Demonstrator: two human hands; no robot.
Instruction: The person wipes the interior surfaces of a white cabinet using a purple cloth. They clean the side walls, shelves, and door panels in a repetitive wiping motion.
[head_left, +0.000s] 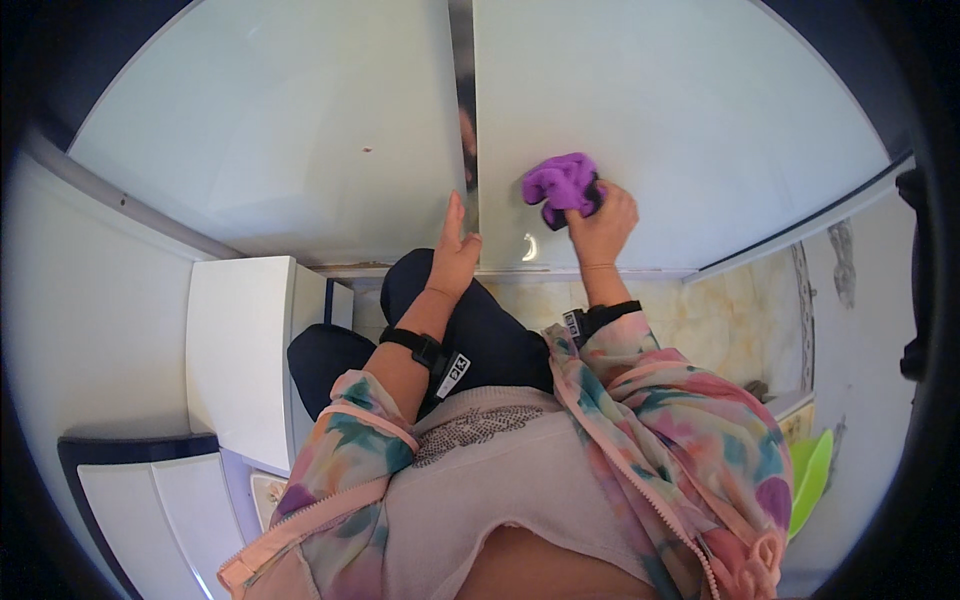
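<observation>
My right hand (606, 225) grips a crumpled purple cloth (562, 184) with dark patches at its edge. The cloth lies against the pale glossy right-hand panel (675, 135), right of a narrow dark reflective strip (466, 97). Close to the foot of that strip is my left hand (454, 255), its fingers extended and holding nothing. Whether its fingertips touch the surface I cannot tell. On the left-hand glossy panel (300, 135) there is a small reddish mark (367, 149). Both wrists wear black straps with small tags.
A white cabinet (240, 352) stands to the left, with a dark-edged white unit (150, 517) below it. Marbled floor tiles (697, 315) show beyond my knees. At the lower right is a bright green plastic object (808, 480) beside a marked wall.
</observation>
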